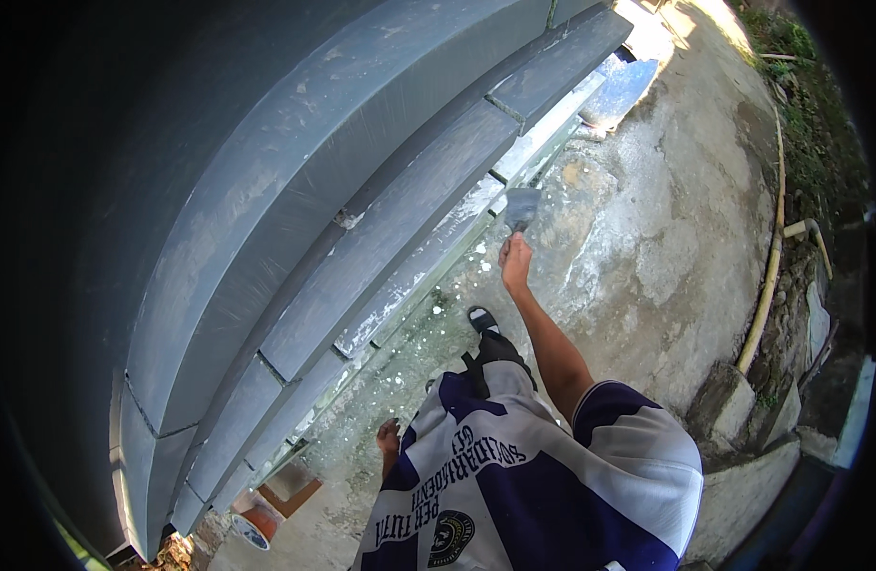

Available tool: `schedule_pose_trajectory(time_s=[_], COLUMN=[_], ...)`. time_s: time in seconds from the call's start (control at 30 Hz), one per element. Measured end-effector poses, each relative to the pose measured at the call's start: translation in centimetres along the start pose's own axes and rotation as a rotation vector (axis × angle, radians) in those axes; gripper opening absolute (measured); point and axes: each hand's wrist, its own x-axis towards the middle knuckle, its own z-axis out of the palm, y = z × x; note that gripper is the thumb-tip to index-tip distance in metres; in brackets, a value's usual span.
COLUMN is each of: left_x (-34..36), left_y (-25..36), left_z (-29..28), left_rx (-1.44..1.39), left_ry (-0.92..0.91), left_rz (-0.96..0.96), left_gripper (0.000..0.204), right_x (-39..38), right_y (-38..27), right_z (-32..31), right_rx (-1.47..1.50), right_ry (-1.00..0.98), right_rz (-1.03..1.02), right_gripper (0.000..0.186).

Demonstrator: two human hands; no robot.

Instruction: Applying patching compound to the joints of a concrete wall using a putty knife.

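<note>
My right hand is closed around the handle of a wide flat paintbrush with a grey, paint-covered head. The arm reaches forward, and the brush is beside the lowest white-patched ledge of a stepped wall. Whether its tip touches the ledge, I cannot tell. Above that ledge, the middle ledge and the broad upper ledge are grey, with dark joints between their blocks. Down by my left side, my left hand has its fingers curled in; anything inside them is too small to make out.
White spots dot the rough concrete ground along the wall's foot. A blue-white container stands at the wall's far end. Near left are an orange-brown pot-like container and a brown board. A long pole and concrete blocks line the right edge.
</note>
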Motion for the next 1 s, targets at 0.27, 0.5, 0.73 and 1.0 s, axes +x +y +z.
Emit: schedule_pose_trajectory(time_s=[0.27,0.5,0.73,1.0], left_x=[-2.3,-1.1,1.9,0.8], left_y=[1.5,-5.3,-1.0,2.2], left_z=[-2.0,-1.9,0.2,1.2], left_rx=[-0.287,-0.45,-0.195,-0.23], left_ry=[0.214,0.202,0.114,0.252], left_rz=[-0.458,-0.266,-0.226,-0.345], left_gripper=[0.021,0.021,0.019,0.019], right_x=[-1.3,0.6,-3.0,-7.6], right_y=[0.6,-3.2,-1.9,-9.7], right_z=[2.4,3.3,1.3,-2.8], right_rx=[-0.846,-1.021,-0.694,-1.166], right_ry=[-0.191,-0.294,-0.295,-0.296], right_rz=[0.343,0.343,0.052,0.137], right_gripper=[0.07,0.073,0.048,0.036])
